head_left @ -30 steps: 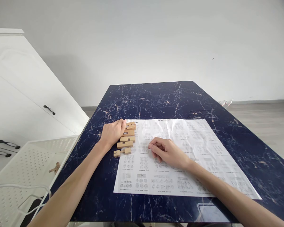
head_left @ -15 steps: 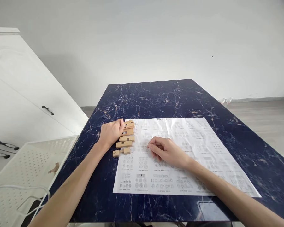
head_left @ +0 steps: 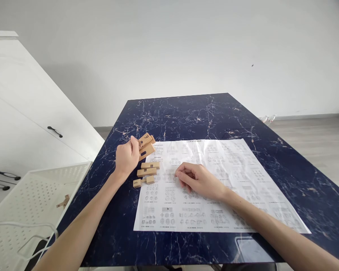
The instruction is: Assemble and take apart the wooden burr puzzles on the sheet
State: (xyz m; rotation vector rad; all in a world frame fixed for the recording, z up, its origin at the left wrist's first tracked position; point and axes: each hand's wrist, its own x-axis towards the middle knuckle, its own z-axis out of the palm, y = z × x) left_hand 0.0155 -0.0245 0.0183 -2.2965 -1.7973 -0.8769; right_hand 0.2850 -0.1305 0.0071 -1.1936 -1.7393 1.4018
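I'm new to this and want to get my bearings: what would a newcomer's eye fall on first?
Probably the dark blue, pale-veined table in the middle. On it lies a creased white sheet of printed drawings, with the right hand over it. By the sheet's far left corner, the left hand holds tilted wooden blocks, with three notched blocks nearer the viewer.

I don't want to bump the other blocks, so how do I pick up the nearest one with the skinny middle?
Try pinching the skinny-middle block by its left end and right end, coming from above on your side. It lies crosswise and both ends look free, while a notched block sits close behind it.
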